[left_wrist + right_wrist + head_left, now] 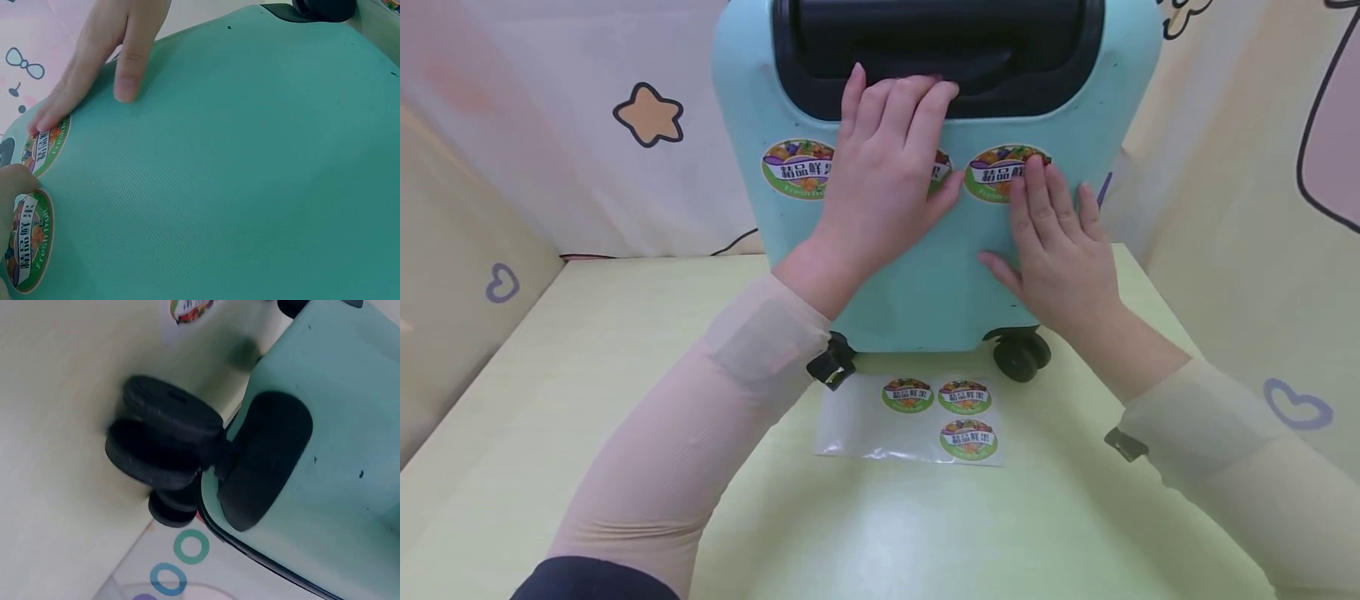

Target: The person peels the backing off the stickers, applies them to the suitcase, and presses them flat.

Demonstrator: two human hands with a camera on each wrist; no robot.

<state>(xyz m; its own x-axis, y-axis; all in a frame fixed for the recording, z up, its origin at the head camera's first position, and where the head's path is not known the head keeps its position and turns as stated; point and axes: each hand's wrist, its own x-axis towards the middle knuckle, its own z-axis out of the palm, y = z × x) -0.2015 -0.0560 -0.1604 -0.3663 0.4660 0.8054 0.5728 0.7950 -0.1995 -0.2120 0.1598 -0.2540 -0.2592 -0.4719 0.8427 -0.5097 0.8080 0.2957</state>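
A light-blue suitcase [917, 275] stands upright on the table, with a row of oval fruit stickers across its front. My left hand [887, 158] rests on that front, fingertips at the black handle recess [940, 54]. It covers most of the middle sticker [940, 171] and the edge of the left sticker [796, 169]. With fingers straight, my right hand [1063, 250] touches the right sticker [996, 173]. In the left wrist view, the right hand's fingertips [44, 122] lie on that sticker's edge. The right wrist view shows no hand, only suitcase wheels [169, 431] and shell.
A sticker sheet [857, 425] bearing 3 oval stickers lies on the pale table [760, 517] in front of the suitcase. Black wheels [1021, 354] carry the suitcase. Patterned curtains [572, 167] enclose the table at the back and sides.
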